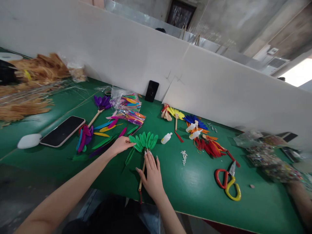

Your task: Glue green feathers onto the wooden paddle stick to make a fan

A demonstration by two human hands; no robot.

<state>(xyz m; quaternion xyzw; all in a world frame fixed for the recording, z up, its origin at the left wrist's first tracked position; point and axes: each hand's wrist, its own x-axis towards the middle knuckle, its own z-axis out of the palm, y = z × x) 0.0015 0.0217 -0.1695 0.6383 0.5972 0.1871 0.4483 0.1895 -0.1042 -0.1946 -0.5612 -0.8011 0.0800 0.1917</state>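
A green feather fan (145, 142) with a wooden handle (143, 170) and a red tassel lies in front of me on the green table. My right hand (153, 175) rests flat over the fan's base, fingertips pressing where the feathers meet the handle, thumb spread left of it. At the fan's left edge, my left hand (121, 145) pinches a green feather (132, 139); its lower end cannot be made out behind the fingers. Just below lies a loose green feather (130, 156). A small white glue bottle (166, 138) lies right of the fan, and small white beads (184, 157) are scattered further right.
Purple (102, 102), yellow (175, 112) and blue (195, 121) feather fans lie further back. Scissors (229, 182) sit at right, near red feathers (212, 146). Left are a phone (63, 131), a white mouse (29, 141) and raffia-like fibre (46, 70). Another person's arm (301, 198) shows far right.
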